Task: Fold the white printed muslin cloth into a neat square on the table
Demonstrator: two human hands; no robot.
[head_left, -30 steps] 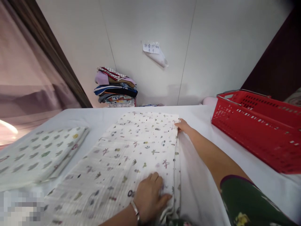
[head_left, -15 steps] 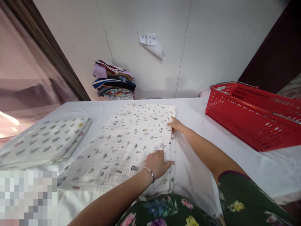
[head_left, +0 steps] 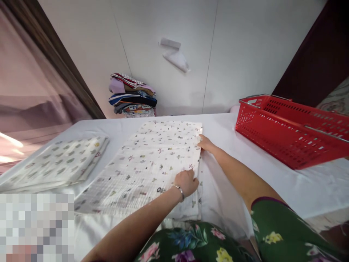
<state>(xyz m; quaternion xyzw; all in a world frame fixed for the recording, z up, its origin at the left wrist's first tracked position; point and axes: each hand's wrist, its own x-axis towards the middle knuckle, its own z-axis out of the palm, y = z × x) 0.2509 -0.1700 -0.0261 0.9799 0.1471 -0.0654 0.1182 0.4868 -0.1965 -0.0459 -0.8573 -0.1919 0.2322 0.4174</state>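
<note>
A white muslin cloth (head_left: 152, 163) with small printed plants and figures lies folded in layers before me. My right hand (head_left: 205, 143) is at the far part of its right edge, thumb on top and fingers curled round underneath, closed on the cloth. Nearer to me, my left hand (head_left: 187, 183), with a bracelet at the wrist, rests on the cloth close to the same edge. Its fingers are bent in and the thumb is drawn against them, pinching the fabric; the fingertips are partly hidden.
A second folded cloth (head_left: 60, 156) with a leafy print lies at the left. The red basket (head_left: 275, 134) with metal handles stands at the right of the white-covered table (head_left: 220, 125). Behind the far edge is a stack of folded fabrics (head_left: 133, 96) against the wall.
My left hand has shifted slightly right and its outstretched thumb has drawn in towards the fingers. My right hand still holds the edge. The view has shifted a little.
</note>
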